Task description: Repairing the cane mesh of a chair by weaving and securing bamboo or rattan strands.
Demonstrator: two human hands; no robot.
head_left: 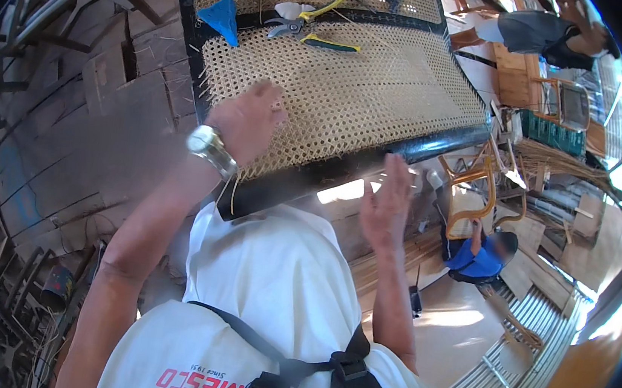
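Note:
A black-framed panel of woven cane lies in front of me, its near rail towards my chest. My left hand, a metal watch on its wrist, rests with curled fingers on the cane near the panel's left corner. My right hand is raised below the near rail, fingers spread, and thin cane strands seem to run past its fingertips. Whether it grips a strand is hard to tell. On the far part of the panel lie yellow-handled pruning shears, a yellow-handled knife and a blue cloth.
A person in a blue shirt sits on the floor by a bent-wood chair frame at the right. Another person bends over at the upper right near wooden furniture. Wooden planks, sticks and chair parts lie at the left.

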